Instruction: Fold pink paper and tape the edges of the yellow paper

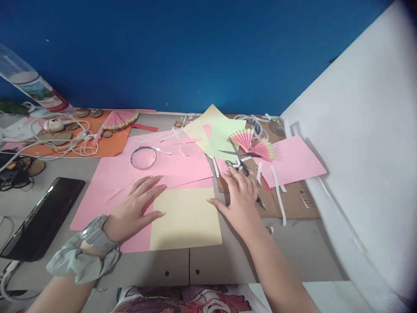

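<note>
A pale yellow sheet of paper (pixel 187 221) lies near the table's front edge, over larger pink paper (pixel 97 200). My left hand (pixel 133 208) is spread over the pink paper, its thumb and fingertips by the yellow sheet's left edge. On the other side my right hand (pixel 239 200) has its fingers apart, the thumb tip at the yellow sheet's upper right corner. Black scissors (pixel 241 165) lie just beyond its fingertips, and a pen (pixel 261 202) shows partly beside it. Neither hand holds anything. Pleated pink paper fans (pixel 252 143) rest behind the scissors.
A roll of tape (pixel 143 158) sits on the pink paper. Yellow and green sheets (pixel 221 134), white strips (pixel 279 200) and a pink sheet (pixel 295 161) lie on brown cardboard (pixel 302 204). Left are a phone (pixel 45 217), cables (pixel 65 141), another fan (pixel 120 119) and a bottle (pixel 39 89).
</note>
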### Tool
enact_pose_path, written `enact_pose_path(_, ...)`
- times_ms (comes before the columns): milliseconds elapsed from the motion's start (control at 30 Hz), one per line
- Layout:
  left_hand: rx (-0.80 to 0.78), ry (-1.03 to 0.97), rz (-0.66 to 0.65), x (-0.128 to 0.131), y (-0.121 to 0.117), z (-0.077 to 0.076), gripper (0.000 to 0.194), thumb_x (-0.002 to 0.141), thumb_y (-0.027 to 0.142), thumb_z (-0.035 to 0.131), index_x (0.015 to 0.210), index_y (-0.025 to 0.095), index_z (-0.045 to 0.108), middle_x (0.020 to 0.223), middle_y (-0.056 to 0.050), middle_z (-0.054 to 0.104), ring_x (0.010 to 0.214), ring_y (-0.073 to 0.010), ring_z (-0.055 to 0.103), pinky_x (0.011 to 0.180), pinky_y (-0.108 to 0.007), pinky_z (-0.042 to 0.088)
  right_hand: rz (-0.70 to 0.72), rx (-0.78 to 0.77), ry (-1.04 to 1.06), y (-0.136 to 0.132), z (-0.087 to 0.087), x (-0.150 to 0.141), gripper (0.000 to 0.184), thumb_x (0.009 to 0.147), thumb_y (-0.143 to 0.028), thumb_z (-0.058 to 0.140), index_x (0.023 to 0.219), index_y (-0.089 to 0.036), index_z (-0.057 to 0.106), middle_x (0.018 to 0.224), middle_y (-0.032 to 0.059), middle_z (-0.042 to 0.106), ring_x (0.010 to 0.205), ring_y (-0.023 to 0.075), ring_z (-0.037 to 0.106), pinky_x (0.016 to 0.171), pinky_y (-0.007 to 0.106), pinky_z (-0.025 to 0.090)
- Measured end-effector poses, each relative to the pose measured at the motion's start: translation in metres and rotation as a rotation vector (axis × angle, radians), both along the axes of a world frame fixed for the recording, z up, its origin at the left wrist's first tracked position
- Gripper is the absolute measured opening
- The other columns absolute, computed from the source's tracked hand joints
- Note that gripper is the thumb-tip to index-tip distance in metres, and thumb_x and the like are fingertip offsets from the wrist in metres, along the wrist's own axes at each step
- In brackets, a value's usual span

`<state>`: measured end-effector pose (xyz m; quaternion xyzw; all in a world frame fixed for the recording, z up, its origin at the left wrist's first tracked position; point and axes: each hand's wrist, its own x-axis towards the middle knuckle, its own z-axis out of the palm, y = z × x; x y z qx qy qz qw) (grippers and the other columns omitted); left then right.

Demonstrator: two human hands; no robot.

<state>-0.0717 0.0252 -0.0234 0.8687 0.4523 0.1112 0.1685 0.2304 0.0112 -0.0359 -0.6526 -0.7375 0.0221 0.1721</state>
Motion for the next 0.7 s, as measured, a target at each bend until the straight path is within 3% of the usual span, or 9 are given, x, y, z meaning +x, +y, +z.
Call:
enact_pose_path(567, -0.005, 0.017, 0.001, 0.0004, -0.0031, 0.0006, 0.050, 0.086, 0.043, 0.051, 0.132, 0.028, 0.038, 0.147, -0.005, 0.028, 0.133, -0.0318, 0.019, 0.107, -0.052, 0.028, -0.005, -0.001, -0.013, 0.0007, 0.0006, 0.0000, 0.065, 0.076, -0.055, 0.059, 0.129, -0.021, 0.041, 0.140, 0.0106, 0.037, 0.128, 0.0310, 0.028, 0.105, 0.051, 0.018)
enact_pose_path(700, 0.043, 0.074, 0.065, 0.0004, -0.0060, -0.0021, 0.054, 0.084, 0.048, 0.053, 0.133, 0.029, 0.038, 0.151, -0.006, 0.018, 0.137, -0.0358, 0.010, 0.107, -0.057, 0.022, -0.008, 0.001, -0.012, 0.0006, -0.0003, 0.0001, 0.066, 0.075, -0.054, 0.059, 0.129, -0.021, 0.041, 0.140, 0.0109, 0.037, 0.128, 0.0314, 0.030, 0.105, 0.052, 0.019)
